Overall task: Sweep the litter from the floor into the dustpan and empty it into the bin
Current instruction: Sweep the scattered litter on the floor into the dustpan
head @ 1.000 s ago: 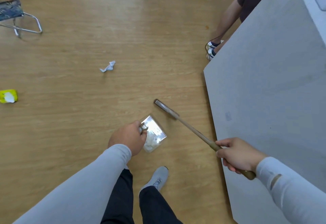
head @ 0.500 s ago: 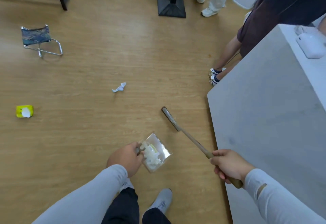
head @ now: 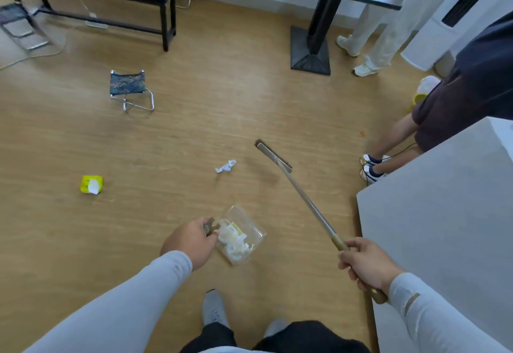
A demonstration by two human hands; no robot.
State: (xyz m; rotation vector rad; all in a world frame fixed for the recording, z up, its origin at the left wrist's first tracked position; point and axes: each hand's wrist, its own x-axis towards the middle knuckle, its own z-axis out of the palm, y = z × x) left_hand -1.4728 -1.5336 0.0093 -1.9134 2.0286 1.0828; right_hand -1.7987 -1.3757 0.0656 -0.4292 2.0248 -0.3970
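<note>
Grey-sleeved, our left hand (head: 191,241) curls its fingers round the short dark handle of the clear plastic dustpan (head: 241,234), which holds a heap of crumpled white paper and one yellow-labelled scrap. The dustpan sits just right of that hand, over the wooden plank floor (head: 55,227), though we cannot tell whether it rests on the boards or hangs a little above them. Our right hand (head: 366,263), well to the right of the left one, grips the tan wooden grip of the long-handled broom (head: 302,197). From this hand the thin shaft slants forward and to the left, ending in a narrow dark brush head out ahead of both hands.

Just left of the brush head, and ahead of the dustpan, lies a small crumpled white-and-blue paper scrap (head: 226,166). Farther to the left of our left hand lies a yellow tissue packet (head: 92,184) with white tissue showing. Beyond that stands a small folding stool with a patterned blue seat (head: 130,88). Close beside our right hand rises the grey side of a large counter (head: 444,227). Past its far corner another person crouches in a dark shirt (head: 458,108), and a black pedestal table base (head: 311,61) stands farther ahead.
</note>
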